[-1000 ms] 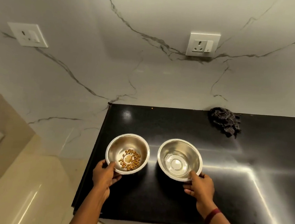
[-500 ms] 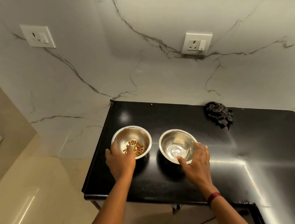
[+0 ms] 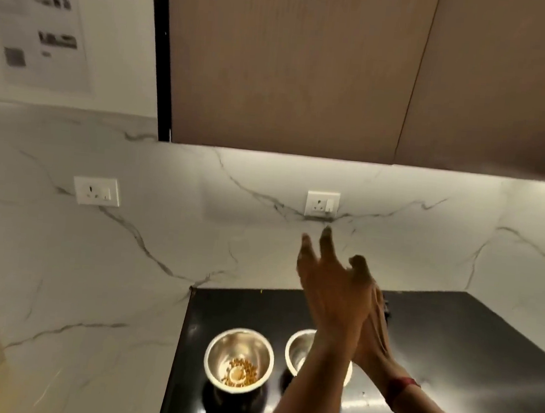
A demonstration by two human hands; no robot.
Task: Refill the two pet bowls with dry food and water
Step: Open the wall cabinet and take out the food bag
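Fingers [image 3: 325,244] of the left hand [image 3: 332,294] are spread wide and hold nothing; the right hand [image 3: 376,327] is pressed against it, also without a load, its fingers mostly hidden. Half a second ago both hands rested by the bowls; now they're lifted off, so I'd say the refill is done. The food bowl [image 3: 238,358], with kibble, sits near the tabletop's [image 3: 449,353] left edge, the water bowl [image 3: 298,350] just beside it, partly hidden by the forearm. Plenty of bare room to the right; cupboards [image 3: 293,63] hang overhead.
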